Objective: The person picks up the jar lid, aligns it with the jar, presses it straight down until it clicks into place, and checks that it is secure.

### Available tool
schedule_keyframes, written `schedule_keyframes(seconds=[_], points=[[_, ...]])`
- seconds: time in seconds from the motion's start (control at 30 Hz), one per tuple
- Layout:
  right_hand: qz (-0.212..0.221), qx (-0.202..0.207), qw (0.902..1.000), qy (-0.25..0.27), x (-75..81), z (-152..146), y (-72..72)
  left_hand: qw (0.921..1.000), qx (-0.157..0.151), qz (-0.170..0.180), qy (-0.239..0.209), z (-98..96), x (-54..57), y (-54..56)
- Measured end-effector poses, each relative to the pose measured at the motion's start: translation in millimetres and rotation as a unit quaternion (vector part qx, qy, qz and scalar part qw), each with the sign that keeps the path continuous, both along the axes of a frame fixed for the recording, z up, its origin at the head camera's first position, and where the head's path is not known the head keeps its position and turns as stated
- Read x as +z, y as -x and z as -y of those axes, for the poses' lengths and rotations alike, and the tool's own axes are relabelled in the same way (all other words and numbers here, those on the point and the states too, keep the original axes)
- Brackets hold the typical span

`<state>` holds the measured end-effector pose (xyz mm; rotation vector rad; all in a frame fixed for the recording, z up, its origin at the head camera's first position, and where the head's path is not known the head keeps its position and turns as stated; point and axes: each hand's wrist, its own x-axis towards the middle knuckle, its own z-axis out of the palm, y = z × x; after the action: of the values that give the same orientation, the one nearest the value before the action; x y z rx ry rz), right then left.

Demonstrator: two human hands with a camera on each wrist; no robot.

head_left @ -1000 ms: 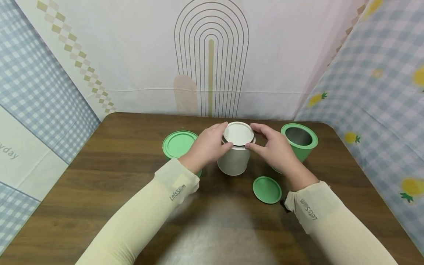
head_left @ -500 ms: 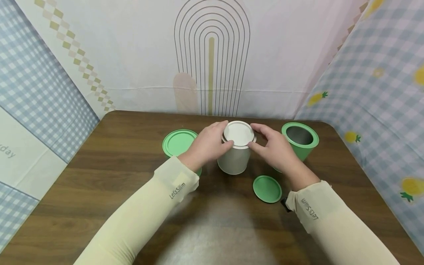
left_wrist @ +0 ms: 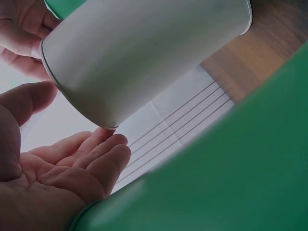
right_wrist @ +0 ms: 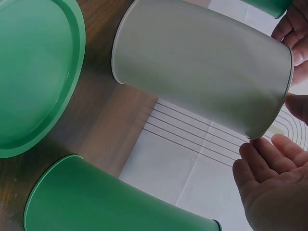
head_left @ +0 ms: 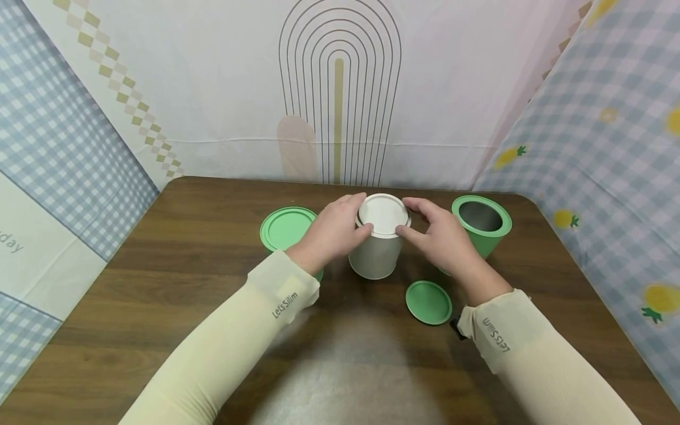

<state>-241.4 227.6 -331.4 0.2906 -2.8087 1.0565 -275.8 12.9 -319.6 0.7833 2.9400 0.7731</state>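
Observation:
A white can [head_left: 374, 260] stands upright near the back middle of the table, with a white lid [head_left: 383, 214] lying flat on its top. My left hand [head_left: 336, 229] holds the lid's left side, thumb at the near edge and fingers around the far one. On the other side, my right hand [head_left: 438, 235] holds the lid in the same way. From the left wrist, the fingertips [left_wrist: 117, 139] show right at the can's rim. The right wrist view shows the can's plain side [right_wrist: 202, 62], with the right fingertips [right_wrist: 260, 144] at the rim's underside.
A green can with its lid on [head_left: 285, 229] stands left, partly behind my left forearm. An open green can [head_left: 484, 245] with a dark inside stands right. A loose green lid [head_left: 428, 303] lies between them, nearer me, on the brown table [head_left: 340, 366].
The white lid has sunk lower onto the can; the dark gap below its near edge has closed. My hands stay at its sides, thumbs slightly shifted.

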Motion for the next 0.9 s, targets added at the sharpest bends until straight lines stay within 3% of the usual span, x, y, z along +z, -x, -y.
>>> schedule_keyframes(seconds=[0.9], points=[[0.002,-0.013,0.9996,-0.023,5.4,2.8,-5.5,0.9997,0.016,0.017,-0.008,1.2,3.9,-0.8]])
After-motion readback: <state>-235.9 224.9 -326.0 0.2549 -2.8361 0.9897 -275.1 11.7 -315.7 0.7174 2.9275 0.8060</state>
